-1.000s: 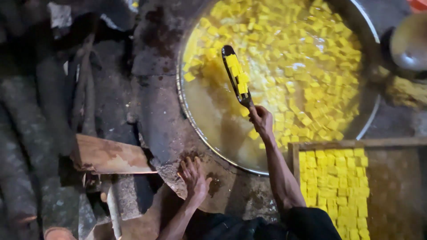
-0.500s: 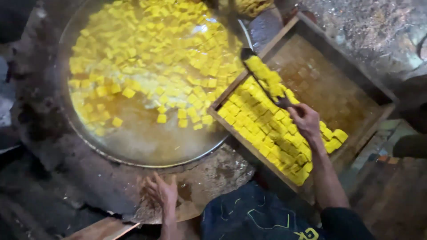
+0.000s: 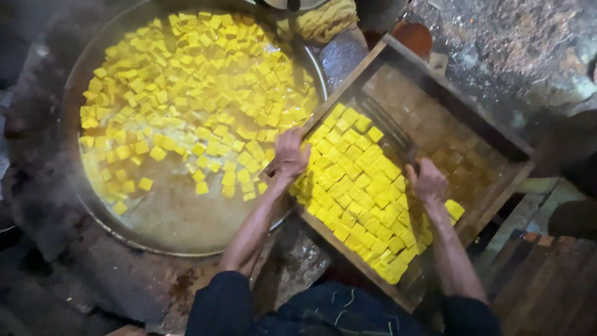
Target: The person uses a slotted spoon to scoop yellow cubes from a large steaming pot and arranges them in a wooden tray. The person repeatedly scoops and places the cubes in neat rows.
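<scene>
1. Left hand [image 3: 291,152] laid palm-down at the tray's near-left edge, fingers spread flat on the yellow cubes [image 3: 354,186], clamped on nothing; placed so to steady or press the pile.
2. Right hand [image 3: 428,182] closed on the handle of a slotted skimmer [image 3: 388,127], blade flat against the cubes' far edge, held so to herd them together.
3. Wooden tray [image 3: 497,140]: rough dark planks, rectangular, tilted against the wok's rim; cubes crowd its near-left half, far half bare and stained.
4. Round metal wok [image 3: 314,65] left of the tray, holding more floating cubes [image 3: 186,81] in cloudy liquid; soft, smooth-cut, bright yellow.
</scene>
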